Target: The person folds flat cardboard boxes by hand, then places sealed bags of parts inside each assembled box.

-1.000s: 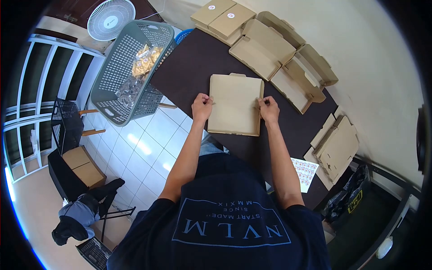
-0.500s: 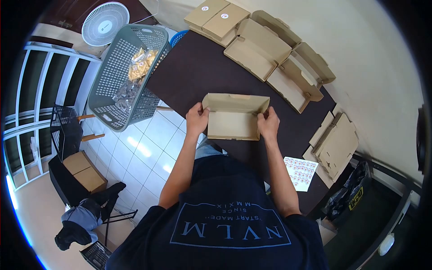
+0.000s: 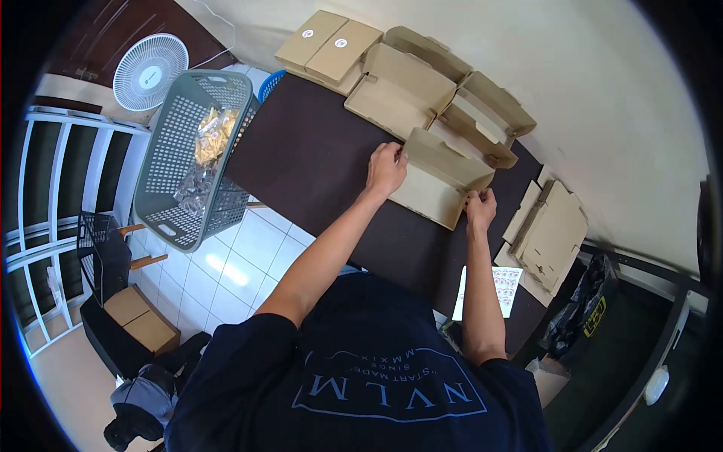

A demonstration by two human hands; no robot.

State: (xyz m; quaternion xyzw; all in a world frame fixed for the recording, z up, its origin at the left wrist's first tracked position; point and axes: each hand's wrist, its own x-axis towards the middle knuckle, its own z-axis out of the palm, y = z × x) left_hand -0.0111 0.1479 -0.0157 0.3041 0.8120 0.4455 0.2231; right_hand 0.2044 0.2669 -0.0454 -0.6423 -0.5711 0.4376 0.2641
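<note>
Holding: your two hands grip one folded cardboard box (image 3: pixel 437 181), open-topped, which sits on the dark table (image 3: pixel 316 158) right of its middle.
Left hand: your left hand (image 3: pixel 386 168) is at the box's far-left corner, fingers curled narrow over the raised wall there and touching it.
Right hand: your right hand (image 3: pixel 481 209) is at the box's near-right corner, fingers pinched on the cardboard edge.
Box: its back wall stands up on the far side and its floor lies flat on the table; it sits turned at a slant to the table's edge.
Neighbours: just beyond it lie more open boxes (image 3: pixel 444 98) in a row along the far-right side, the nearest almost touching it.
Closed boxes: two shut boxes (image 3: pixel 327 41), each with a round sticker on the lid, lie side by side at the far end of the table.
Flat blanks: a stack of unfolded cardboard (image 3: pixel 550 233) rests at the table's right end, near your right hand.
Stickers: a sticker sheet (image 3: pixel 497 290) lies at the near-right edge, beside your right forearm.
Left of table: a grey basket (image 3: pixel 169 181) holding clear snack packets leans at the table's left edge, with a white fan (image 3: pixel 149 71) beyond it.
</note>
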